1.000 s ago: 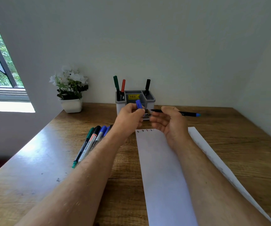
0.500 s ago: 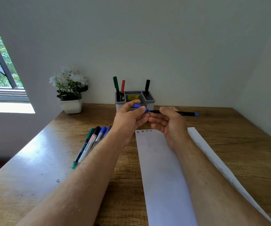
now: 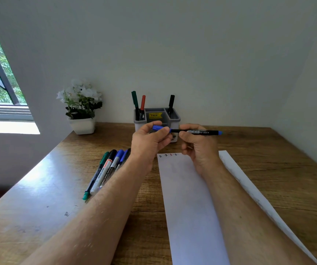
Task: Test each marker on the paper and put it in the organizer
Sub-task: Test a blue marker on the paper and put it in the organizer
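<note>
Marker in hand: a black marker (image 3: 195,131) with a blue end is held level above the far end of the paper, in front of the organizer.
Cap: the blue cap (image 3: 158,128) now sits at the marker's left end; a second ago it was held upright, apart from the barrel.
Left hand (image 3: 149,141): thumb and fingers pinched on the cap.
Right hand (image 3: 198,146): fingers closed round the barrel, as before.
Paper (image 3: 190,207): long white sheet on the table (image 3: 278,169), four small test marks at its far edge.
Organizer (image 3: 175,116): grey, by the wall; green and red markers stand in its left compartment, a black one in its right.
Waiting markers (image 3: 106,169): a row lying left of the paper, partly under the left forearm, unmoved.
Plant (image 3: 81,108): white pot, far left.
</note>
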Motion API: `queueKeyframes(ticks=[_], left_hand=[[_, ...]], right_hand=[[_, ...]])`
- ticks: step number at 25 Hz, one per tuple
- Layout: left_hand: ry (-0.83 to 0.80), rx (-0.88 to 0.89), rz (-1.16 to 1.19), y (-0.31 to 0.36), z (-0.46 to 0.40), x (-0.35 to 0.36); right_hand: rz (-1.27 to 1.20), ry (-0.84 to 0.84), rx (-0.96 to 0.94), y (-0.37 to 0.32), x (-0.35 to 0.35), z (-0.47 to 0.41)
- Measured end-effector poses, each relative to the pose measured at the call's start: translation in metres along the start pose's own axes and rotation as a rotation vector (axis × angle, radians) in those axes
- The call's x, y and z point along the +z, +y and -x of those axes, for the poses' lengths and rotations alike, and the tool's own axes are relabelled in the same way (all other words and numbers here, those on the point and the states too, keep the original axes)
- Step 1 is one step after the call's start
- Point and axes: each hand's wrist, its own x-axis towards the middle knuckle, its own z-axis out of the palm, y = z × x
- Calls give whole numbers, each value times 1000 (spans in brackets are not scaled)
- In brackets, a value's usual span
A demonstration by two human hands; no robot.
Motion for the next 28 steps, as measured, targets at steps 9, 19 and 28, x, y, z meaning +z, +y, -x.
queueKeyframes(ticks=[9, 19, 28], left_hand=[[2, 37, 22, -1, 0, 0], [87, 194, -20, 2, -2, -7], [69, 228, -25, -2, -1, -4]], right_hand=[[-175, -26, 68, -3, 1, 2], [410, 63, -213, 3, -1, -1], [231, 6, 86, -3, -2, 1]])
